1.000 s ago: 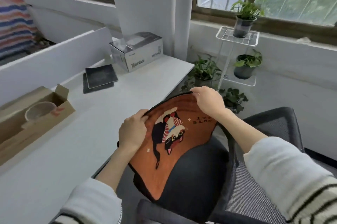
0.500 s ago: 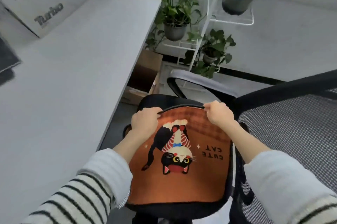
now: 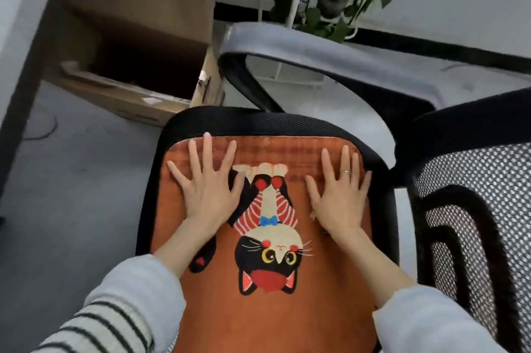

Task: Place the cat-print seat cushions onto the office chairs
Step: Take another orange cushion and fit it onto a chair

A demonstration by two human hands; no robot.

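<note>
Head view: cat-print seat cushion (image 3: 258, 237) now flat on office chair seat (image 3: 258, 120), black rim showing along far edge. Left hand (image 3: 205, 194) and right hand (image 3: 339, 200) no longer pinching far edge as half a second ago; fingers spread, palms pressing down beside cat's feet. Cardboard box (image 3: 138, 45) under tabletop beyond. Likely smoothing; this chair about done.

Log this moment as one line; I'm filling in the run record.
step: press cushion flat | left hand: open, flat on cat-print cushion | right hand: open, flat on cushion | cushion: lying on chair seat
</note>
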